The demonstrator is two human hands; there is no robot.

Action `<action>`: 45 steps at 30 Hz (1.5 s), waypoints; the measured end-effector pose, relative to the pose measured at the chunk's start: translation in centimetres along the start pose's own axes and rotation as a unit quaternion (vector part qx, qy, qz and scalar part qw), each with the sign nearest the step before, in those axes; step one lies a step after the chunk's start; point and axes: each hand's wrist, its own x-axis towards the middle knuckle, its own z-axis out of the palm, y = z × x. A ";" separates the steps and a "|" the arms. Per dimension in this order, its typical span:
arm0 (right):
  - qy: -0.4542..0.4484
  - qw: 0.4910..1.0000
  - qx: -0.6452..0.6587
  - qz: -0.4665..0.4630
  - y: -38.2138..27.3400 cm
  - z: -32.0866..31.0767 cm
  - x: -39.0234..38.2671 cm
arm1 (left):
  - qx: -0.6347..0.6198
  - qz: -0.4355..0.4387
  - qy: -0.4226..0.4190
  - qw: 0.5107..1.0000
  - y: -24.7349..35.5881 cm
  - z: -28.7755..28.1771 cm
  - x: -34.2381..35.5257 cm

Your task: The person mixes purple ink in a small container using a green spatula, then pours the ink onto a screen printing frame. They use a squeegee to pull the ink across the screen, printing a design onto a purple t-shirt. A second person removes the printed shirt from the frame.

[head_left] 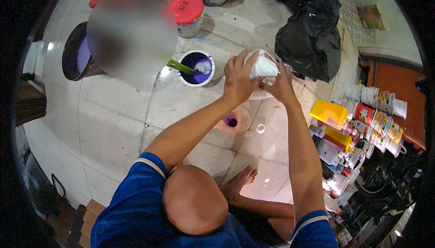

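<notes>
Both my hands are closed around a crumpled white bag or cloth, whose exact kind I cannot make out. My left hand grips its left side, and my right hand its right. A clear rounded vessel shows around and below the bundle, partly hidden by my hands. Left of them stands a white tub of purple liquid with a pale lump in it. A green-handled tool leans over its rim. Nearer me lies a translucent pinkish funnel-like piece with a purple centre, beside a small white ring-shaped piece.
A red-lidded bucket stands farther back. Far left, a dark vessel holds purple liquid beside a blurred patch. A black plastic bag sits at the right, with piled bottles and tubs nearer. My bare foot rests on the tiles.
</notes>
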 end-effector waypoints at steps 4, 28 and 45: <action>0.082 0.996 0.014 -0.013 1.0 1.6 -2.0 | 0.084 -0.002 -0.093 0.992 -0.6 -0.2 0.2; 0.080 0.984 0.136 0.081 -9.4 10.0 -16.4 | 0.059 0.089 -0.079 0.991 -2.2 -2.6 -2.1; 0.069 0.939 0.316 0.119 -8.3 12.0 -16.2 | 0.147 0.116 -0.266 0.946 -7.1 -13.0 -17.0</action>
